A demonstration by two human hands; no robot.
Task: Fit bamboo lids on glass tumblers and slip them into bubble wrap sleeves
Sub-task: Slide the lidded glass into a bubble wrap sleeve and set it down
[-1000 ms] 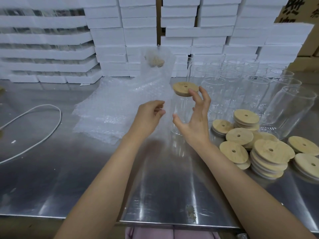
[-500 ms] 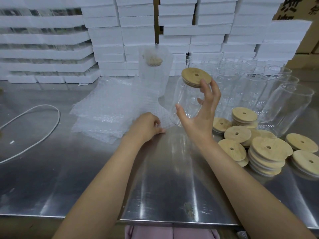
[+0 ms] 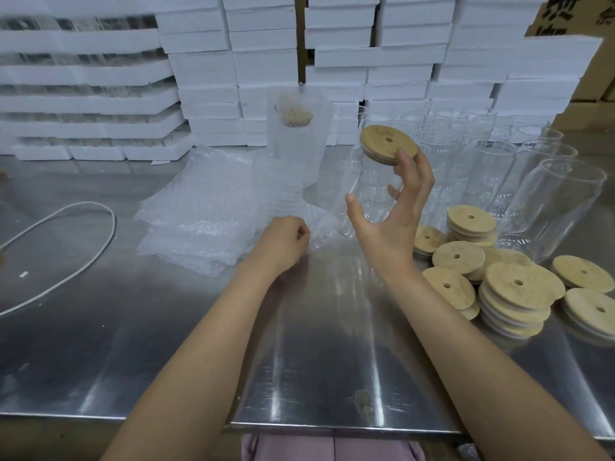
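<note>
**Lidded tumbler held up beside a sleeve**

Head view: the right hand [image 3: 389,224] curls round a tumbler [image 3: 366,194] and holds it tilted above the worktop [image 3: 166,344], with the lid [image 3: 387,144] fitted on top. The left hand [image 3: 283,241], fingers curled, grips the edge of a sleeve [image 3: 316,224] lying on the worktop just left of the tumbler's base. Beyond lie the sleeve pile [image 3: 199,221] and an upright wrapped tumbler [image 3: 296,138]. Loose lids [image 3: 519,287] and bare tumblers [image 3: 552,201] sit to the right. Foam boxes [image 3: 266,61] are stacked at the back.
</note>
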